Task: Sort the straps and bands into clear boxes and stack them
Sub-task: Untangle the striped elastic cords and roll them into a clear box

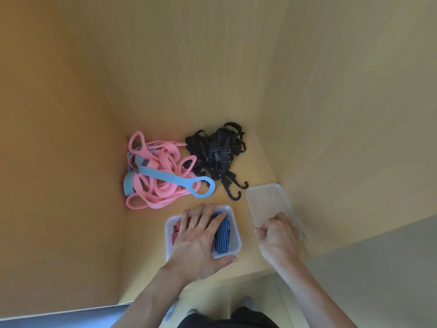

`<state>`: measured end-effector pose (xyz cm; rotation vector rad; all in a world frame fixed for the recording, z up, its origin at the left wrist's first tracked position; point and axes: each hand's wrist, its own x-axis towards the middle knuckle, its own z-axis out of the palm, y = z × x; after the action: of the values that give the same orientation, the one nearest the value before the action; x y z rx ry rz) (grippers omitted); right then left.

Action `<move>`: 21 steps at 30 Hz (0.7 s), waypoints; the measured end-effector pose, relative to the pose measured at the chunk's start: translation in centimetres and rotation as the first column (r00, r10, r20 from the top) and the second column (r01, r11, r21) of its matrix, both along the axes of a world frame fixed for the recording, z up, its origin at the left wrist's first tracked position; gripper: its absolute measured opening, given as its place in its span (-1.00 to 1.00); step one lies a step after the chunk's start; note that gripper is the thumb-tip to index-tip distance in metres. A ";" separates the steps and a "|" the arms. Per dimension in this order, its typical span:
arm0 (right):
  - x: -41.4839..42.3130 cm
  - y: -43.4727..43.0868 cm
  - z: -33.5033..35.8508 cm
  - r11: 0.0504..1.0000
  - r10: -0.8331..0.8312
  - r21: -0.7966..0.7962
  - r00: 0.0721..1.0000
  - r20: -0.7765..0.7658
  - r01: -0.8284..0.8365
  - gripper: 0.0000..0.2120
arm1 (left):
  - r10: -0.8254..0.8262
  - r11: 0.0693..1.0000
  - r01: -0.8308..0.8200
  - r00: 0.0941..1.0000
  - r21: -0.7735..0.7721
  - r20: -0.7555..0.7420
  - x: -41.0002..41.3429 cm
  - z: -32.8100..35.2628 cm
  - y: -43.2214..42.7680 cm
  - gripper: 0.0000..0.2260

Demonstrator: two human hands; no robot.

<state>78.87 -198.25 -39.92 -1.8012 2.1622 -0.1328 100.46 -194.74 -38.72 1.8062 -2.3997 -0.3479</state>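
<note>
Here left hand (201, 240) lies flat on striped bands (222, 233); right hand (279, 235) grips clear lid (267, 200).

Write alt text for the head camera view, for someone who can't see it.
A left hand presses flat on striped bands in a clear box while the right hand grips a clear lid beside it. Behind them on a wooden surface lie a tangle of pink and blue bands and black hooked straps.

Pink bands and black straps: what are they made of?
Pink bands: probably rubber or silicone, smooth and matte, lying in floppy loops. Black straps: seemingly woven webbing, dull and flat, with stiff buckles, maybe plastic.
</note>
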 end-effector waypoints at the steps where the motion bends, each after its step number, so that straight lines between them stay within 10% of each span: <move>1: 0.0 0.1 0.0 1.000 -0.014 -0.007 1.000 0.004 0.014 -0.79 | -0.007 1.000 0.007 1.000 0.004 -0.003 0.1 -0.1 -0.1 -0.06; 7: -0.1 1.1 1.7 0.997 -0.005 -0.074 1.000 -0.020 0.003 -0.80 | -0.023 0.999 0.027 0.993 0.034 -0.113 0.5 0.5 -0.5 -0.14; 13: 0.8 2.7 6.0 0.932 0.236 -0.303 0.967 0.093 -0.199 -0.84 | 0.169 0.977 -0.211 0.804 -0.008 -0.570 0.9 2.6 -1.5 -0.41; 17: 1.7 3.1 8.8 0.823 0.472 -0.399 0.878 0.080 -0.406 -0.81 | 0.124 0.929 -0.283 0.844 -0.237 -0.522 2.1 4.4 -2.2 -0.34; 21: 2.1 3.1 9.9 0.746 0.574 -0.476 0.813 0.103 -0.466 -0.81 | 0.035 0.869 -0.259 0.882 -0.421 -0.470 3.7 5.1 -2.0 -0.69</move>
<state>80.98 -195.14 -30.05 -2.4210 1.4479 -0.7072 104.18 -196.79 -33.58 1.4761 -1.8067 -0.1207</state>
